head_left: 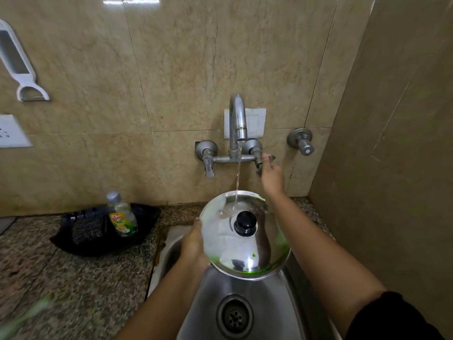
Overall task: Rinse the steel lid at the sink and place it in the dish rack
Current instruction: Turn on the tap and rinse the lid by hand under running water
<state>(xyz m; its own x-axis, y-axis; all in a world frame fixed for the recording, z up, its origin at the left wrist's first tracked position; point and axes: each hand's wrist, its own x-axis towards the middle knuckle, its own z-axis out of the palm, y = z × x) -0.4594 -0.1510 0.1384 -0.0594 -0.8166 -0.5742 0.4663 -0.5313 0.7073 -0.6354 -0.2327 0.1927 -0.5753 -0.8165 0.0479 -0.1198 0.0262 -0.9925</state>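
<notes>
The round steel lid (242, 251) with a black knob (245, 223) hangs tilted over the steel sink (203, 298). Green soap smears cling to its lower and right rim. My left hand (195, 246) grips the lid's left edge. A thin stream of water (237, 177) falls from the wall tap (237, 119) onto the lid's upper part. My right hand (270, 175) reaches up past the lid and holds the tap's right handle (260, 165). No dish rack is in view.
A black tray (81, 239) on the granite counter (61, 278) left of the sink holds a dish soap bottle (122, 217). The tap's left handle (208, 165) hangs down. A separate valve (302, 141) sticks out at right. A side wall (392, 168) closes the right.
</notes>
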